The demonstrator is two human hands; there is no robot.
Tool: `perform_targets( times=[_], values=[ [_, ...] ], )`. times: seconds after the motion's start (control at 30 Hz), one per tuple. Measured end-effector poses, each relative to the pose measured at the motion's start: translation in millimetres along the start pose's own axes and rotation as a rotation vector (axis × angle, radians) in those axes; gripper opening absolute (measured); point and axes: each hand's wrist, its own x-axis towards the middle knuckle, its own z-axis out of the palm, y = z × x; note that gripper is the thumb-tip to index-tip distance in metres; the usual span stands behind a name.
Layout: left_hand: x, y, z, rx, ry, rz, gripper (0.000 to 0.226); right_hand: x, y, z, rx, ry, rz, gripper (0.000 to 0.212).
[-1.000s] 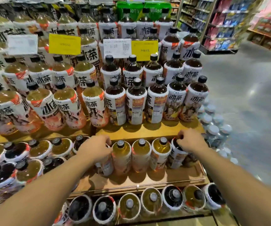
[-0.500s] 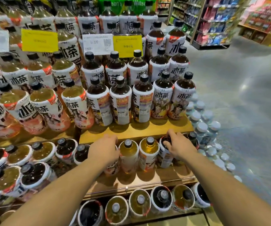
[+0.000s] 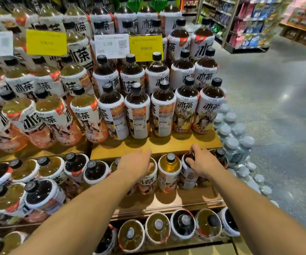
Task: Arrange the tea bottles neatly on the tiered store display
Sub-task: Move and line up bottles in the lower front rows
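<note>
A tiered wooden display [image 3: 167,144] carries rows of white-labelled tea bottles with black caps. On the middle tier, my left hand [image 3: 135,163] rests over the top of a light tea bottle [image 3: 148,179], fingers wrapped on it. My right hand [image 3: 202,161] grips the neck of a dark tea bottle [image 3: 188,173] beside it. Between the two stands a light tea bottle [image 3: 169,170] untouched. A row of dark tea bottles [image 3: 164,111] stands upright on the tier above.
Yellow and white price cards [image 3: 145,46] hang among upper bottles. A metal rail [image 3: 167,207] edges the middle tier, with more bottles [image 3: 183,224] below. Shrink-wrapped water bottles [image 3: 231,144] sit on the floor at right. Grey aisle floor [image 3: 277,107] and store shelves [image 3: 249,23] lie beyond.
Both hands stay on the same two bottles on the middle tier. The view has shifted leftward and closer to the display; the right hand's bottle sits nearer the middle light bottle.
</note>
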Motion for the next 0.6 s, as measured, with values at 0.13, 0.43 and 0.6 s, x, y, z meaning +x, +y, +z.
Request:
perform_targets(
  times=[0.13, 0.43, 0.6],
  values=[
    [-9, 0, -2, -0.010, -0.036, 0.062, 0.034, -4, -2, -1, -0.004, 0.002, 0.016, 0.029],
    [-47, -8, -20, -0.079, 0.000, 0.006, 0.033, -55, -66, -21, -0.478, 0.327, -0.174, 0.056],
    [-69, -19, -32, -0.092, 0.007, 0.054, 0.034, -85, -137, -3, -0.361, -0.050, -0.366, 0.064]
  ],
)
